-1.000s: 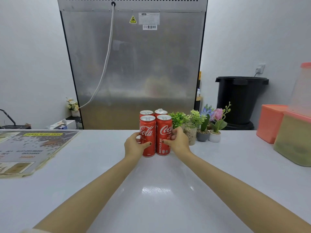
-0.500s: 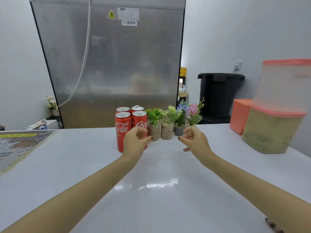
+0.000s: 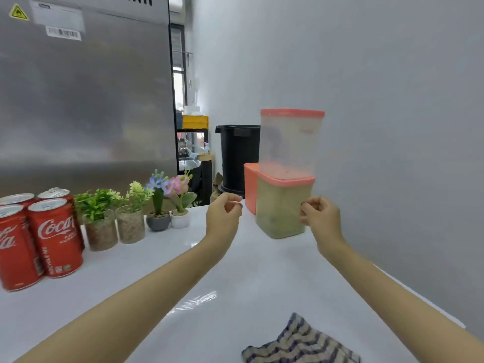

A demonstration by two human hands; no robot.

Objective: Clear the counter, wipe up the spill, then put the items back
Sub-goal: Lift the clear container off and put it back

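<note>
From the head camera, both arms reach out over the white worktop (image 3: 162,260). The left hand (image 3: 224,213) is in the air with fingers loosely curled and holds nothing. It is near the left side of the lower storage container (image 3: 280,210), but apart from it. The right hand (image 3: 321,214) has half-curled fingers at the right edge of this container; I cannot tell if they touch or grip it. So the container stands between the two hands. An upper clear container (image 3: 289,145) with a pink lid is stacked on it. A striped cloth (image 3: 301,341) lies on the worktop close to the person, under the right forearm. Far to the left stand four cola cans (image 3: 53,238), and beside them small potted plants (image 3: 131,213).
</note>
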